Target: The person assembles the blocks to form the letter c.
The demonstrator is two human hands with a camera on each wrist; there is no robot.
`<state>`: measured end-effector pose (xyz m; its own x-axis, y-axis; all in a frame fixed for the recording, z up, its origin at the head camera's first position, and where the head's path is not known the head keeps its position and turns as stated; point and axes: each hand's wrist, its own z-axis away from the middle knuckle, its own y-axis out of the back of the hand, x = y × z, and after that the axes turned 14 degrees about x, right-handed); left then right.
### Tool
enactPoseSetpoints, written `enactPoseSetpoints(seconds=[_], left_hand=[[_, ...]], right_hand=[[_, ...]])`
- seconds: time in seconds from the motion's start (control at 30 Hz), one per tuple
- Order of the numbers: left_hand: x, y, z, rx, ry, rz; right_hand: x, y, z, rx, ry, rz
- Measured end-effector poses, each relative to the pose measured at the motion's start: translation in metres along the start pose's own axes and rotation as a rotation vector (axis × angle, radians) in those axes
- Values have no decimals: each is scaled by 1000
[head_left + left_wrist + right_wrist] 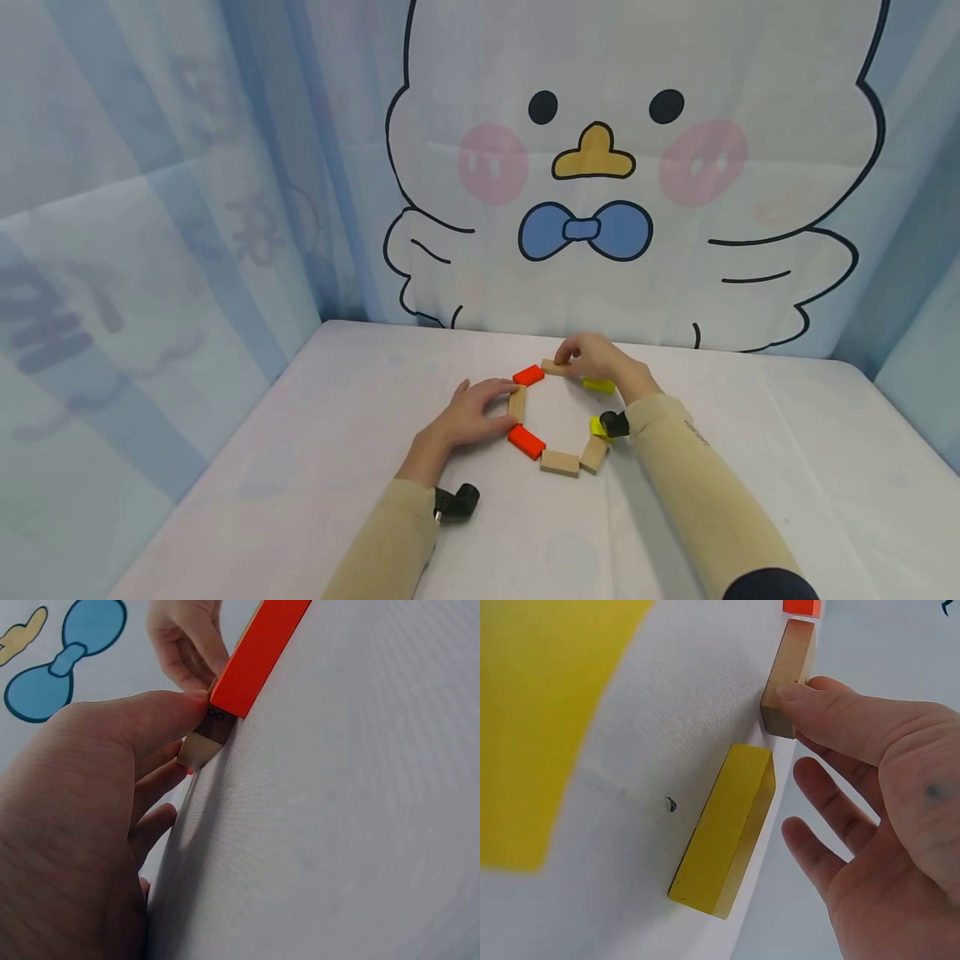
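Small blocks stand in a rough ring on the white table. On the ring's left side, my left hand [471, 412] pinches a plain wooden block [517, 404] between thumb and index finger at its two ends. Red blocks [528, 375] flank it, the nearer red block [262, 656] looming by the thumb in the left wrist view. At the far side my right hand [596, 358] pinches another wooden block [789, 667] by its right end, thumb on the inner face. A yellow block [724, 825] lies just beyond that end with a gap between; other right fingers hang loosely bent.
Two wooden blocks [559, 463] form the ring's near edge. A second yellow block [597, 427] sits at the right, partly hidden by the right wrist camera [615, 423]. A curtain [600, 283] with a cartoon print hangs behind the table's far edge.
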<state>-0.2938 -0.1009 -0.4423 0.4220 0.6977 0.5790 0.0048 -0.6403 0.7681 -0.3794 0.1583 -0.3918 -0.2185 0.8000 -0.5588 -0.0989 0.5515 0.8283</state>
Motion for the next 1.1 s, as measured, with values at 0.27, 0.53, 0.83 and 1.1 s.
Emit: enactPoseSetpoints(seconds=[0.27,0.53,0.83,1.1], left_hand=[[-2,-3,0,4,2,6],[-3,-2,1,6,-7,15],[-6,-5,-3,6,-15,2],[-5,-4,-1,8,-18,2]], right_hand=[[-3,-2,3,4,15,13],[-4,-1,5,0,32,23],[2,7,6,10,60,42],[5,20,14,20,94,54]])
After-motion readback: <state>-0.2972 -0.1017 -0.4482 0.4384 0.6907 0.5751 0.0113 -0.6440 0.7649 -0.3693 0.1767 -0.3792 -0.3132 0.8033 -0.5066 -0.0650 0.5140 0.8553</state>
